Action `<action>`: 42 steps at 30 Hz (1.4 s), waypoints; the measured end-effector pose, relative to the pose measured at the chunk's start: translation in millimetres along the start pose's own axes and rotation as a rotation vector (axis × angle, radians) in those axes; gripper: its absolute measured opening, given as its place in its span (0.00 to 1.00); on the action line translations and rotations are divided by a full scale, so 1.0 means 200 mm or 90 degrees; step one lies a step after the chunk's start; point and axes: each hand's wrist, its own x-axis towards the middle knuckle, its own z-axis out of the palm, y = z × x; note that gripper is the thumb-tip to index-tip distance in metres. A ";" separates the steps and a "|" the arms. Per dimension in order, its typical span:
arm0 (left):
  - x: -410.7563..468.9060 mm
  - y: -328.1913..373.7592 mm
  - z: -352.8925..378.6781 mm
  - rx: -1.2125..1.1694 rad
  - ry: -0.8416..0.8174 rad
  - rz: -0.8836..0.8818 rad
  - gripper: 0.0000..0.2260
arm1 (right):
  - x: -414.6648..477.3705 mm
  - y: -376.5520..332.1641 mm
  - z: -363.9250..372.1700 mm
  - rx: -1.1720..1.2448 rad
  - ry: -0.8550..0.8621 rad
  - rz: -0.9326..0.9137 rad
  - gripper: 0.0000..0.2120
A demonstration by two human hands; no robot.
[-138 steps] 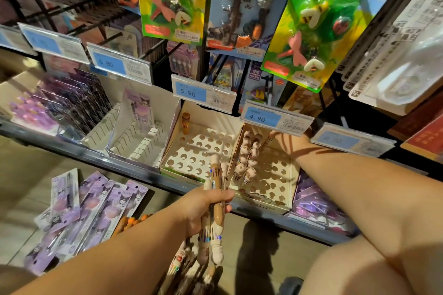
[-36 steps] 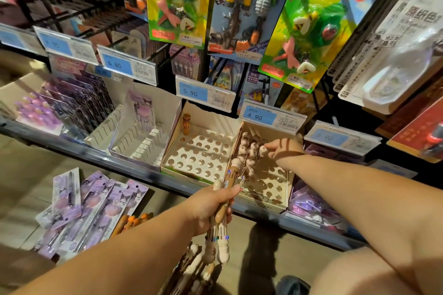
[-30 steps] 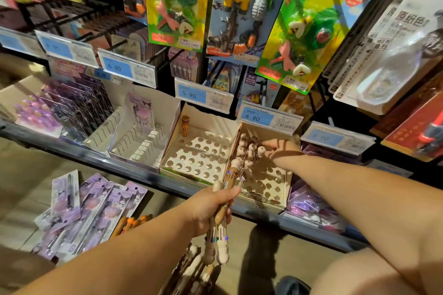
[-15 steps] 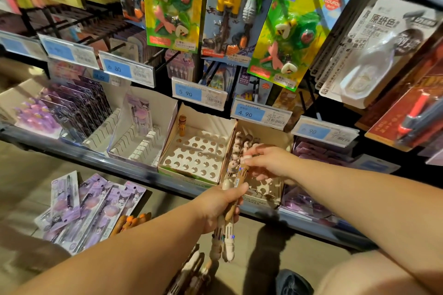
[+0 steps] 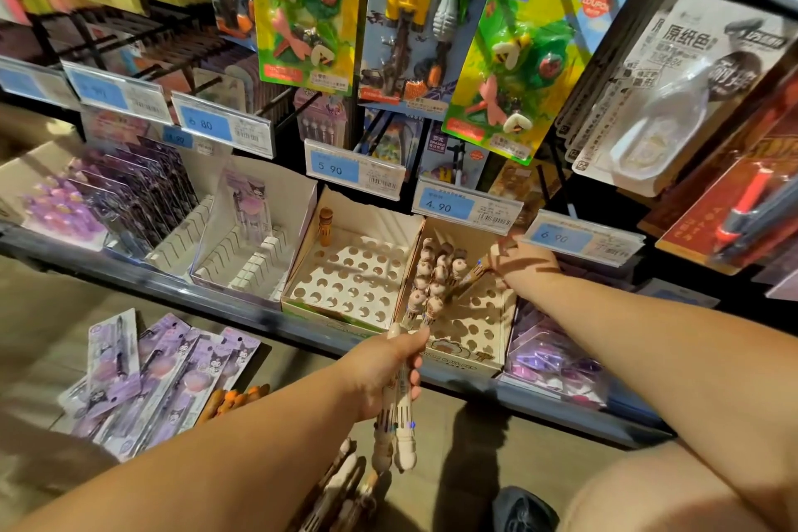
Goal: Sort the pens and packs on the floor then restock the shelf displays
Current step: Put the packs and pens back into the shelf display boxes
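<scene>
place: stationery shop | evidence: price tags (image 5: 355,170), hanging eraser packs (image 5: 514,52)

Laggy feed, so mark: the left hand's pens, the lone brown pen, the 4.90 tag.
Held pens (image 5: 405,434): head view, white barrel's lower end.
Lone brown pen (image 5: 324,227): head view, mid-barrel.
4.90 tag (image 5: 447,205): head view, blue panel.

Head cam, wide-angle, looks fwd+down at low shelf (image 5: 142,276), close.
</scene>
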 end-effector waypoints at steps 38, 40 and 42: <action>0.02 0.12 0.04 -0.231 0.098 0.137 0.15 | -0.21 -0.10 0.08 -0.137 -0.170 -0.161 0.11; 0.00 0.16 0.06 -0.268 0.118 0.170 0.17 | -0.29 -0.13 0.09 -0.005 -0.325 -0.135 0.11; -0.01 0.19 0.08 -0.306 0.139 0.198 0.18 | -0.37 -0.14 0.12 0.191 -0.515 -0.029 0.14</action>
